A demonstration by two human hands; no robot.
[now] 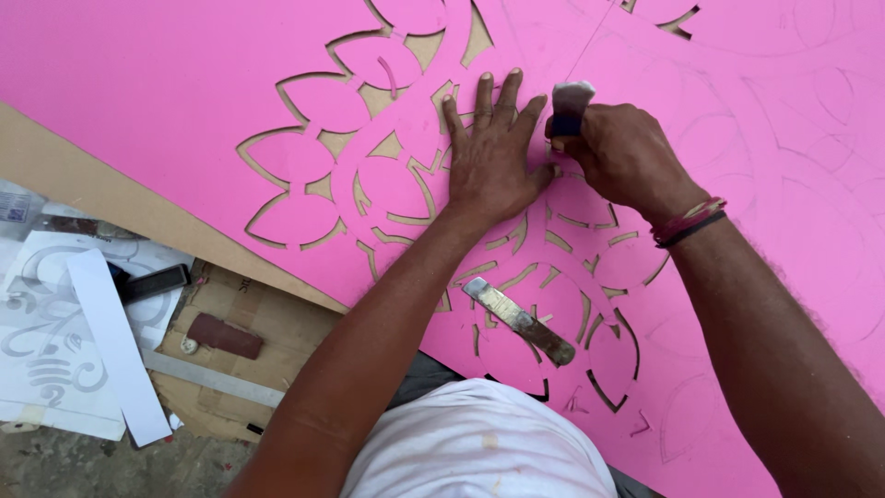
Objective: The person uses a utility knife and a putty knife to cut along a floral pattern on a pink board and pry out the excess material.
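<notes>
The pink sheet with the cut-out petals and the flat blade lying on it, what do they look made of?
The pink sheet looks like matte foam board or thick card: cut edges show a pale core, with brown backing board beneath. The flat blade looks like worn, dull metal, greyish with a darker, rust-brown end; its exact kind is unclear.

Pink sheet (184, 83), leaf-pattern cutouts; brown cardboard (267, 323); white shirt (479, 443); red-black wristbands (690, 221).
</notes>
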